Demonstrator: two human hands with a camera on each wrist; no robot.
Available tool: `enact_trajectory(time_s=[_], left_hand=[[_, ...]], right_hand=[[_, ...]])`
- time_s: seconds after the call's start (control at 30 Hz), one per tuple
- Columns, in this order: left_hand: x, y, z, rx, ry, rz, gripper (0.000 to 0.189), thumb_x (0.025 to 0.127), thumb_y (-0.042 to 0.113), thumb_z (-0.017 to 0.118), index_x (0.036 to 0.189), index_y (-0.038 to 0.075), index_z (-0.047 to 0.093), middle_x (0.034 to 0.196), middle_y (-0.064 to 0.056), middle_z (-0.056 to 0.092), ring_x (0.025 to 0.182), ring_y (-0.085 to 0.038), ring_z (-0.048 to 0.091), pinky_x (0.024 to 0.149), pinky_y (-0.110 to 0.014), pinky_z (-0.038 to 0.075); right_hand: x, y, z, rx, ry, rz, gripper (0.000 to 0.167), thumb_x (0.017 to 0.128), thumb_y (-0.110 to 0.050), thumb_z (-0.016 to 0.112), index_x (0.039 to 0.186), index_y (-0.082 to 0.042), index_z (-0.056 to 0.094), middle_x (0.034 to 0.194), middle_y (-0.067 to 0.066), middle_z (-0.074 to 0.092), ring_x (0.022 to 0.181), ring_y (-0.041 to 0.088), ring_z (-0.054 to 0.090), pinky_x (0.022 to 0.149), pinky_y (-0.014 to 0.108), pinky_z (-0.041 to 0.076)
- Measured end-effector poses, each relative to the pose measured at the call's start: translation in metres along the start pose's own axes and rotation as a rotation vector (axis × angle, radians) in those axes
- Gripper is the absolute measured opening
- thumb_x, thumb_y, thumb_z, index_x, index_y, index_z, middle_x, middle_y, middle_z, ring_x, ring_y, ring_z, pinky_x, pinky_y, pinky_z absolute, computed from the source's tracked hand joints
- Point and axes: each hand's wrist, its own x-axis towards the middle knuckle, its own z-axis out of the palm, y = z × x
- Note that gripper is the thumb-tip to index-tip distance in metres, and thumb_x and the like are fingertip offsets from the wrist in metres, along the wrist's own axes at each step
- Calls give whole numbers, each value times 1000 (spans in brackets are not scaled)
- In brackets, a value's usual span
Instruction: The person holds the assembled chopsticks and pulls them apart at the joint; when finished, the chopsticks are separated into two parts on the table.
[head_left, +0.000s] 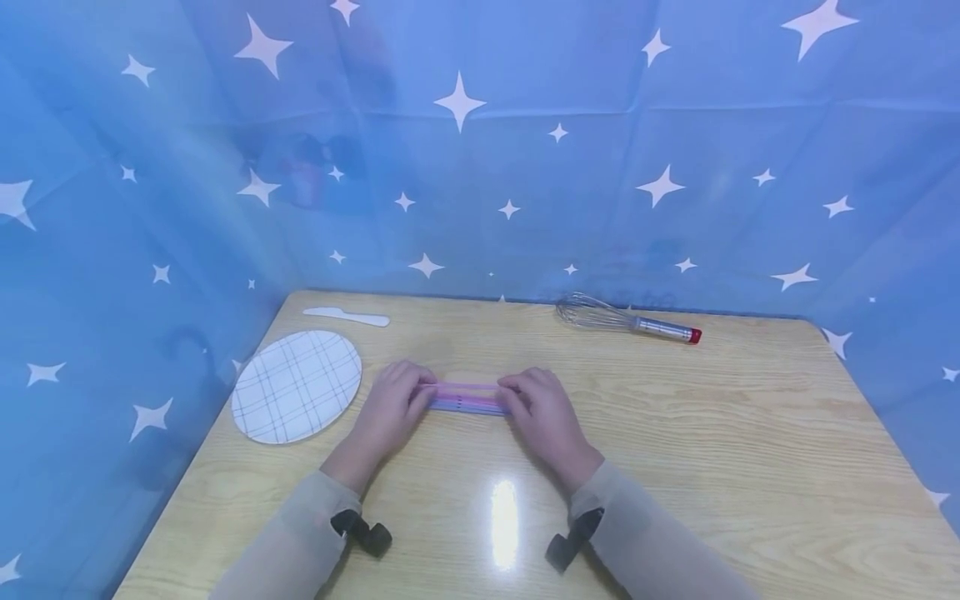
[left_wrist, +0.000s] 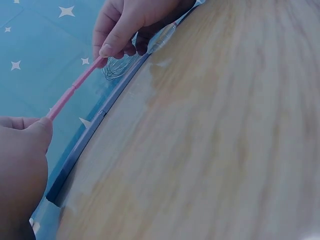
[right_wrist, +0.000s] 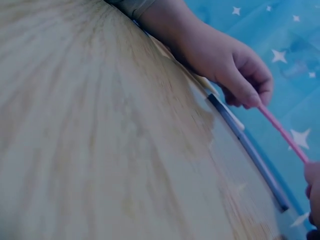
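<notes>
A small bundle of pink, purple and blue drinking straws [head_left: 467, 398] lies at the middle of the wooden table [head_left: 675, 450]. My left hand [head_left: 418, 398] pinches the left end of the pink straw [left_wrist: 70, 92] and my right hand [head_left: 512, 397] pinches its right end. The wrist views show the pink straw [right_wrist: 283, 133] held a little above the tabletop, between the left hand [right_wrist: 250, 97] and the right hand [left_wrist: 107, 50]. A blue straw [left_wrist: 95, 131] lies flat on the table beneath it, and the blue straw [right_wrist: 250, 150] touches neither hand there.
A round white plate [head_left: 296, 385] with a grid pattern sits at the left of the table, and a white plastic knife [head_left: 347, 317] lies behind it. A metal whisk [head_left: 626, 319] with a red-tipped handle lies at the back right. Blue star-printed cloth [head_left: 480, 167] surrounds the table.
</notes>
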Motion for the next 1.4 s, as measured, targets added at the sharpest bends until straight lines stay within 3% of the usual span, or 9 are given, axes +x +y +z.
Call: enact_trajectory(time_s=[0.3,0.5,0.7,0.93,1.17,1.4], left_hand=[[2,1,-2,-4,46,3,13,100,25,77,109,16,74,109,2,73,108,-22,62,100,-46,49],[5,1,6,7,77,42,16,99,30,78,107,17,75,107,3,74,107,-21,63,100,-46,48],[9,8,13,3,64,71,15,97,30,80,105,18,76,106,5,74,105,-18,63,100,-43,49],[15,18,21,5,18,46,13,99,32,79,105,22,76,106,9,73,105,-14,60,99,-39,49],[25,34,32,-3,21,91,12,98,31,81,104,21,77,105,7,73,105,-16,62,99,-39,49],[31,42,43,2,2,122,12,99,33,79,105,23,76,104,11,71,105,-11,59,99,-34,49]], right_hand=[[-1,0,-7,7,11,-5,15,99,-18,79,113,-11,80,104,0,73,97,18,62,87,39,54],[-3,9,-12,-8,37,-6,16,99,-20,79,113,-13,80,105,-3,73,101,17,64,91,42,54],[-10,20,-24,-2,37,12,15,99,-21,79,112,-14,79,103,-6,71,100,17,63,90,42,54],[-19,31,-38,11,71,21,15,99,-20,80,112,-14,80,106,-6,72,102,14,61,88,39,52],[-24,42,-54,-11,133,-8,13,96,-15,83,109,-12,81,102,-4,72,95,13,60,80,33,52],[-31,48,-66,-33,148,23,13,96,-14,83,108,-12,81,101,-4,70,92,13,59,77,31,52]])
